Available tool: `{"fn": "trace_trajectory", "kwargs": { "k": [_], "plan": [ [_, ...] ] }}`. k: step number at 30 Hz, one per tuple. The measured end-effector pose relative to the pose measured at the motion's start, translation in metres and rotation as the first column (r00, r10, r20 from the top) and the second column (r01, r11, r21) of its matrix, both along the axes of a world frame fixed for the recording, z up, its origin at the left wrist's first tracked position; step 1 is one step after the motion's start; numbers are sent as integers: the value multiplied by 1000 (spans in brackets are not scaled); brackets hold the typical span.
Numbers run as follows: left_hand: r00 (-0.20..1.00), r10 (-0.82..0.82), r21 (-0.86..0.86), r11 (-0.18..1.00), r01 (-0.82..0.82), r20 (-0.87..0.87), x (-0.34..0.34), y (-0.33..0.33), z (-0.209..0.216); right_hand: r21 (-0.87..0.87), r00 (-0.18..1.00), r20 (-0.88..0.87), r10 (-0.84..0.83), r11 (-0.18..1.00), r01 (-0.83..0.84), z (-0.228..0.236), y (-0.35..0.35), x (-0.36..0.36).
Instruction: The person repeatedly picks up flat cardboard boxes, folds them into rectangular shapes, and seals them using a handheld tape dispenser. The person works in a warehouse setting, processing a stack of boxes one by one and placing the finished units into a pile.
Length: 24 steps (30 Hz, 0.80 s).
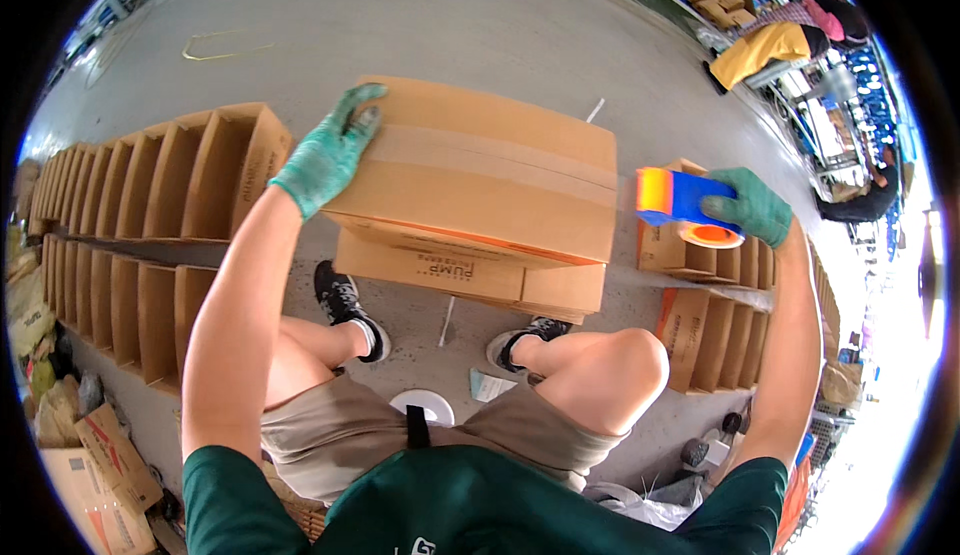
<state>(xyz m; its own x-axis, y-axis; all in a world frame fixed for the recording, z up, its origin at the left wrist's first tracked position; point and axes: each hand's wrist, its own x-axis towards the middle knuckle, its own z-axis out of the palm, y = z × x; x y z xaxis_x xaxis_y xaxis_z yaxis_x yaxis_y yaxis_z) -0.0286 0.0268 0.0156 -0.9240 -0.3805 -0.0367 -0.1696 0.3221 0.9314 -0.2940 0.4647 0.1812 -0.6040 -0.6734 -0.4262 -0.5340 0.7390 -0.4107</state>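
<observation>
And here's the large carton (500,125), centre stage in front of the knees, a second carton (430,267) showing below its near edge. The green-gloved left hand (328,158) braces the far-left corner, fingers spread over the top rather than clenched. Out to the right, the right hand (757,208) is wrapped firmly round the blue tape dispenser (685,195), held just clear of the carton. A pale strip (490,162) already runs left to right across the top; whether it folds down the right end, I can't tell. Good taping, I'd say, wants that left hand steady, the dispenser square to the seam, tape pulled taut, its tail pressed flat over the end, and the cutting edge kept off the gloves.
</observation>
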Motion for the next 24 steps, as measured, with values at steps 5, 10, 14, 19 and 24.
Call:
{"fn": "trace_trajectory", "kwargs": {
  "k": [5,10,14,19,24],
  "plan": [
    [979,41,-38,999,-35,198,1,4,15,137,996,-10,-90,986,90,0,45,-19],
    [984,45,-12,999,-43,174,0,11,18,312,994,-99,53,950,-20,-31,-10,-11],
    [987,41,50,998,-49,153,-6,15,18,151,971,-141,191,974,-169,-51,-36,14],
    [990,52,90,994,-65,133,-3,19,22,243,988,157,0,969,-39,-35,-76,47],
    [994,51,-3,999,-51,93,-3,7,12,545,881,-209,425,798,-256,-111,-81,77]
  ]
}}
